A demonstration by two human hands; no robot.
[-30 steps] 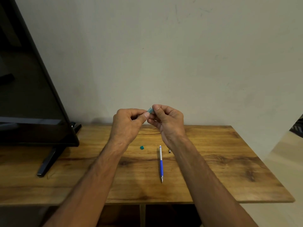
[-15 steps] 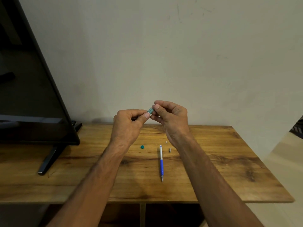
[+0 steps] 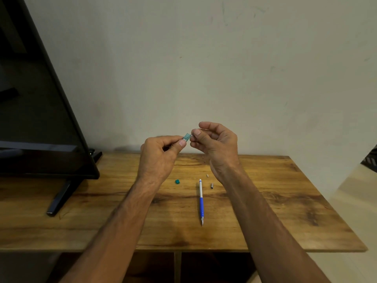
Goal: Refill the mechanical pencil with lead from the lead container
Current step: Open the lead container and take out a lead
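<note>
Step in hand: drawing lead from the lead container, judged from how things lie.

Your left hand pinches the teal container above the table, its open end toward your right hand. Right thumb and forefinger are nearly closed at that mouth; a lead may be between them, too fine to confirm.

The mechanical pencil lies flat below, tip toward you. 3 small parts lie near it: teal cap, metal sleeve, white bit.

Next move calls for a light, straight pull, then picking up the pencil.
</note>
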